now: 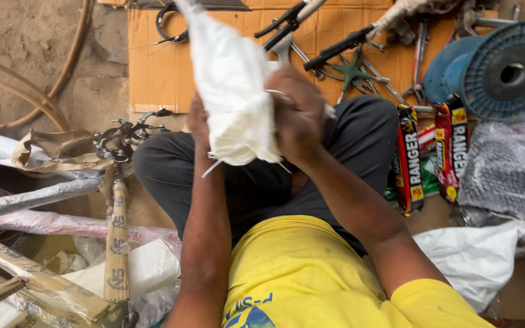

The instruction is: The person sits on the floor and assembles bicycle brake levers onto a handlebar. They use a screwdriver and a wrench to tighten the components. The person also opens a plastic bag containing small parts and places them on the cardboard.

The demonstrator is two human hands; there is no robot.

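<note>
Above the seated person's lap, left hand point(199, 124) and right hand point(299, 115) both clench a white woven plastic sack point(232, 91); risk judged: contents spilling onto cardboard point(159, 67) should either grip slacken.

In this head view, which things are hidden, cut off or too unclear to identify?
- Contents of the white woven plastic bag: hidden by its own cloth.
- Left hand: fingers behind the bag.
- Right hand: what it pinches is covered by its knuckles.
- Blue plastic spool: cut by the right edge.
- Metal tools on the brown cardboard sheet: cut by the top edge, overlapping.
</note>
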